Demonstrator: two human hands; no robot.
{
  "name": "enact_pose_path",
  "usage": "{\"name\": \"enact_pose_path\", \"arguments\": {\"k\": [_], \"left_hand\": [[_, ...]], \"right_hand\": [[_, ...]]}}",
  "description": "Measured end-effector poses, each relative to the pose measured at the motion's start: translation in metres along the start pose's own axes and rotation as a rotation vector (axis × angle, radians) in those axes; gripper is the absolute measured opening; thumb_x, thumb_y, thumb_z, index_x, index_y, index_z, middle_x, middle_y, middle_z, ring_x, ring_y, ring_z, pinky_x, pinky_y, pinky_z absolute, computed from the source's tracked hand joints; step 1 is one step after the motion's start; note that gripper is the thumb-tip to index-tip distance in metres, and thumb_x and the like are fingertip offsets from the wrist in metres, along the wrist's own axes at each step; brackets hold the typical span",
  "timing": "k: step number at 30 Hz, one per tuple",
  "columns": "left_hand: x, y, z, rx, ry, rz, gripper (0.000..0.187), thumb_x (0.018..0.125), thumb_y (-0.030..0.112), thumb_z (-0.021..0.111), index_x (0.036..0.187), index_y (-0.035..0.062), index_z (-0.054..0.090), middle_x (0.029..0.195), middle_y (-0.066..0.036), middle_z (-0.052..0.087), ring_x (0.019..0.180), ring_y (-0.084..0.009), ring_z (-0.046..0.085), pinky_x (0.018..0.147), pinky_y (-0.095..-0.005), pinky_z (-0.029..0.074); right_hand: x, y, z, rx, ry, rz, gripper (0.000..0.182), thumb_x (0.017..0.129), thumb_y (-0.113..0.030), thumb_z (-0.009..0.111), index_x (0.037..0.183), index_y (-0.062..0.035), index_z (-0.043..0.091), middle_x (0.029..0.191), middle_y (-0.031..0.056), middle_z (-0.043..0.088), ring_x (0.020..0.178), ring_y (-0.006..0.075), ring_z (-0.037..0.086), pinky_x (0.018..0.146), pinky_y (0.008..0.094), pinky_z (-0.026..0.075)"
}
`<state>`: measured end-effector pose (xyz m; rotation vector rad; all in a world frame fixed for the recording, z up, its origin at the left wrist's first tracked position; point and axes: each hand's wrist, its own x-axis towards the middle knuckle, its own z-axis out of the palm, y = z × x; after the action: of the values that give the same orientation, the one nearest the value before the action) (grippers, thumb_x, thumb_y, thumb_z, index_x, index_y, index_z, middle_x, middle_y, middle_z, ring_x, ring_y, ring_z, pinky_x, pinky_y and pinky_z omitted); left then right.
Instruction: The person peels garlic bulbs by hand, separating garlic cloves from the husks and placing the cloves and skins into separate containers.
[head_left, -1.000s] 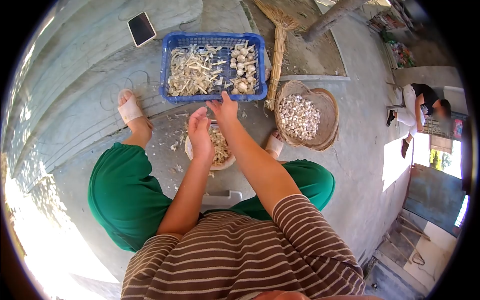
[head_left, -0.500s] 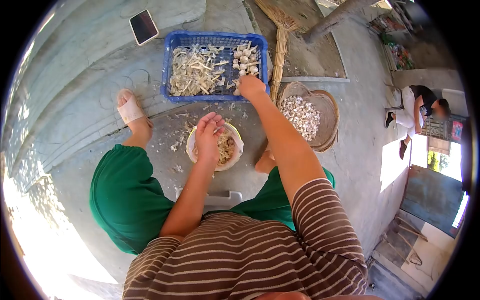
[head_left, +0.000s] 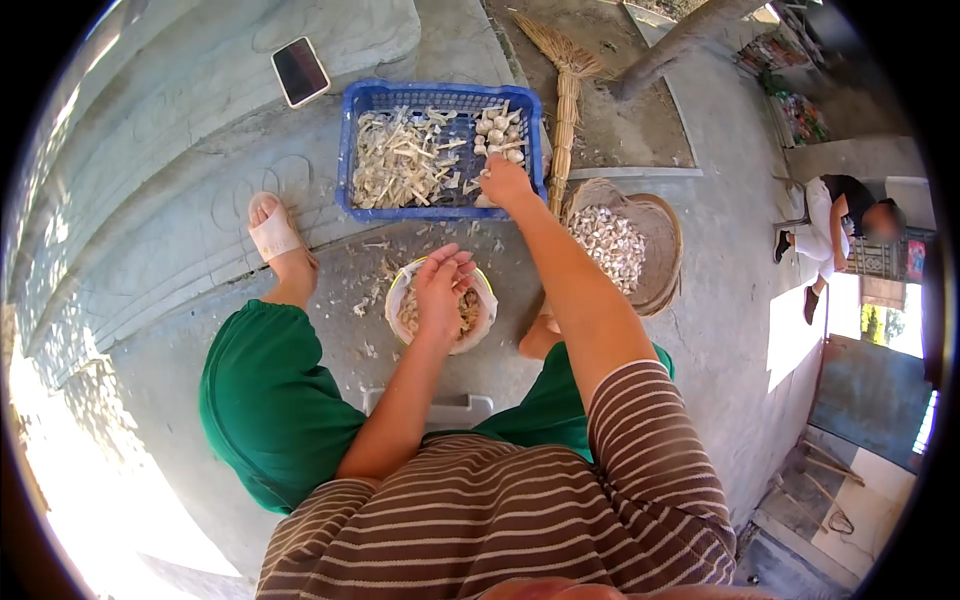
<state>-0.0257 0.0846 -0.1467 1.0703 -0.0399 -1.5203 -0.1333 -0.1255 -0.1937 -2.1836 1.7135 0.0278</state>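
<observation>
My right hand (head_left: 507, 184) reaches into the right side of a blue plastic crate (head_left: 420, 212). Its fingers are closed on a garlic bulb, mostly hidden by the hand. Just beyond them, several whole garlic bulbs (head_left: 498, 128) with stalks are heaped in the crate's corner. Dry garlic stalks and skins (head_left: 395, 165) fill the crate's left part. My left hand (head_left: 440, 288) is held palm up, fingers loosely curled and apart, with nothing visible in it. Beneath it stands a lined round bucket (head_left: 484, 322) containing garlic skins.
Separated garlic cloves (head_left: 607, 245) lie in a woven basket (head_left: 662, 255) to the right. A straw broom (head_left: 565, 115) lies beside the crate. A phone (head_left: 300, 72) rests on the step at upper left. Another person (head_left: 838, 210) sits far right. Skin scraps litter the floor.
The whole view has shifted slightly, so things appear lower and a little to the right. My right hand stays among the garlic bulbs; my left remains over the bucket.
</observation>
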Motion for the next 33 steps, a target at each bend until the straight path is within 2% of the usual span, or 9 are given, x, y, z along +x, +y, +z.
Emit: {"name": "enact_pose_path", "arguments": {"k": [2,5,8,13,22,26,29,32,33], "left_hand": [[-0.005,0.001,0.006,0.004,-0.017,0.015,0.026,0.092,0.007,0.043,0.117,0.0041,0.048,0.105,-0.009,0.058,0.092,-0.0177,0.057,0.078,-0.0307,0.046],[-0.013,0.002,0.015,-0.02,-0.027,0.055,0.027,0.092,0.008,0.045,0.119,0.0051,0.046,0.105,-0.008,0.057,0.09,-0.017,0.057,0.078,-0.03,0.046],[-0.027,0.006,0.027,-0.036,-0.068,0.134,0.028,0.093,0.01,0.048,0.121,0.0074,0.045,0.105,-0.007,0.056,0.088,-0.0157,0.056,0.077,-0.0293,0.046],[-0.046,-0.003,0.026,0.026,-0.244,0.279,0.028,0.093,0.015,0.052,0.12,0.0096,0.046,0.104,-0.003,0.056,0.088,-0.0133,0.056,0.074,-0.0288,0.045],[-0.078,0.004,0.011,0.156,-0.281,0.288,0.028,0.093,0.018,0.052,0.117,0.0045,0.051,0.107,-0.005,0.058,0.093,-0.0148,0.058,0.079,-0.0294,0.047],[-0.085,0.022,0.004,0.192,-0.293,0.383,0.032,0.094,0.018,0.051,0.121,0.0021,0.049,0.109,-0.008,0.059,0.097,-0.0175,0.058,0.08,-0.0322,0.049],[-0.093,0.023,-0.001,0.192,-0.303,0.367,0.036,0.093,0.014,0.051,0.126,0.0014,0.046,0.113,-0.01,0.057,0.1,-0.0186,0.057,0.082,-0.0336,0.05],[-0.095,0.019,-0.002,0.229,-0.34,0.377,0.039,0.091,0.008,0.053,0.128,0.0008,0.044,0.115,-0.01,0.056,0.101,-0.0179,0.056,0.085,-0.0329,0.049],[-0.095,0.018,-0.001,0.282,-0.369,0.414,0.042,0.089,0.005,0.054,0.129,0.0004,0.043,0.116,-0.01,0.055,0.102,-0.0174,0.056,0.086,-0.0323,0.049]], "right_hand": [[-0.008,0.002,-0.002,0.209,0.107,0.015,0.026,0.081,-0.019,0.057,0.101,-0.0033,0.059,0.092,0.0107,0.061,0.087,0.0272,0.062,0.074,0.0348,0.049],[-0.062,-0.028,-0.044,1.136,-0.129,0.111,0.027,0.088,-0.026,0.058,0.103,-0.0044,0.058,0.08,-0.0013,0.055,0.068,0.009,0.047,0.061,0.0227,0.041],[-0.122,-0.044,-0.06,1.362,-0.192,0.14,0.027,0.088,-0.028,0.059,0.102,-0.0053,0.058,0.082,-0.0011,0.055,0.067,0.0083,0.046,0.061,0.022,0.041],[-0.195,-0.059,-0.068,1.404,-0.065,0.05,0.026,0.086,-0.019,0.064,0.103,-0.0014,0.055,0.088,0.0036,0.057,0.081,0.0123,0.056,0.072,0.0269,0.048],[-0.248,-0.053,-0.068,1.499,0.042,0.014,0.019,0.086,-0.019,0.062,0.094,-0.001,0.061,0.085,0.0046,0.063,0.074,0.0099,0.059,0.063,0.0234,0.045],[-0.246,-0.06,-0.063,1.568,-0.095,-0.02,0.018,0.086,-0.018,0.062,0.093,-0.0021,0.062,0.082,0.0035,0.064,0.072,0.0108,0.062,0.062,0.0236,0.046],[-0.247,-0.055,-0.056,1.461,-0.115,-0.054,0.017,0.087,-0.019,0.062,0.094,-0.0035,0.063,0.083,0.0024,0.064,0.075,0.0102,0.06,0.065,0.0228,0.044],[-0.253,-0.052,-0.053,1.238,0.01,-0.149,0.017,0.085,-0.015,0.064,0.094,-0.0011,0.063,0.083,0.0036,0.064,0.076,0.0122,0.061,0.066,0.0248,0.047],[-0.259,-0.057,-0.057,1.164,0.171,-0.204,0.018,0.083,-0.013,0.065,0.096,-0.0007,0.063,0.084,0.0041,0.064,0.076,0.0131,0.061,0.067,0.0261,0.048]]}}
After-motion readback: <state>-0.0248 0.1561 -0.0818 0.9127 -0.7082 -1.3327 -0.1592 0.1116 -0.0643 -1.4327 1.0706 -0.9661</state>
